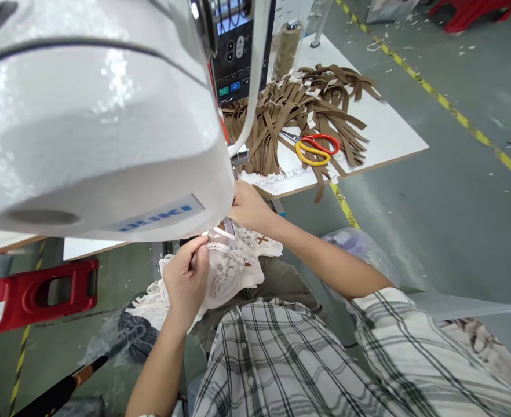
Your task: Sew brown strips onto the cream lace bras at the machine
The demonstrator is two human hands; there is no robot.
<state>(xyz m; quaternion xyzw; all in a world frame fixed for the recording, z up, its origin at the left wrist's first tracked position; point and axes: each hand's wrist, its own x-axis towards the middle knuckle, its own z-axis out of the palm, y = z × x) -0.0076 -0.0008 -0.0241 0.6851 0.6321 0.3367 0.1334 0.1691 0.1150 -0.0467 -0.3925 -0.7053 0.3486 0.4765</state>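
Note:
A white lace bra (225, 279) lies over my lap, under the head of a white JUKI sewing machine (108, 133). My left hand (186, 278) is closed, with thumb and index finger pinching the bra's trimmed upper edge beside a narrow white strap (221, 233). My right hand (252, 207) reaches in beside the machine head, just above the far side of the bra. Its fingers are mostly hidden by the machine, so their grip does not show. The needle area is also out of sight behind the machine head.
Brown fabric strips (277, 124) lie heaped on the white table (394, 130), with red-and-yellow-handled scissors (314, 149) on them. A control panel (240, 63) and thread cone (287, 49) stand behind. A red stool (64, 292) is at left; plastic bags (364, 249) are at right.

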